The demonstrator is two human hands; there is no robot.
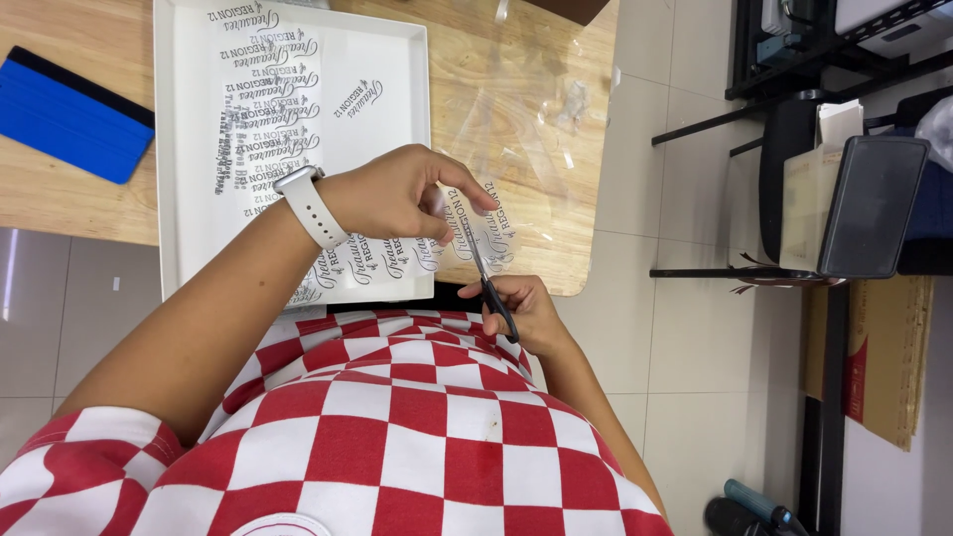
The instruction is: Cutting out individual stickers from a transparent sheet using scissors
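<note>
Cutting is judged to be the step in hand: a clear printed film strip (476, 233) is pinched between thumb and fingers of the left hand (397, 194), just off the near right corner of the white tray (397, 60); black-handled scissors (486, 273) are gripped by the right hand (526, 313), fingers closed through the loops, blades set to the strip; whether the blades are parted cannot be told; the next stroke is judged to call for a steady line between the printed marks; the tray is borne on a wooden table (79, 199); a blue squeegee (69, 114) lies left of the tray; pale floor tiles (685, 328) and a black rack (794, 69) are seen right of the tray
</note>
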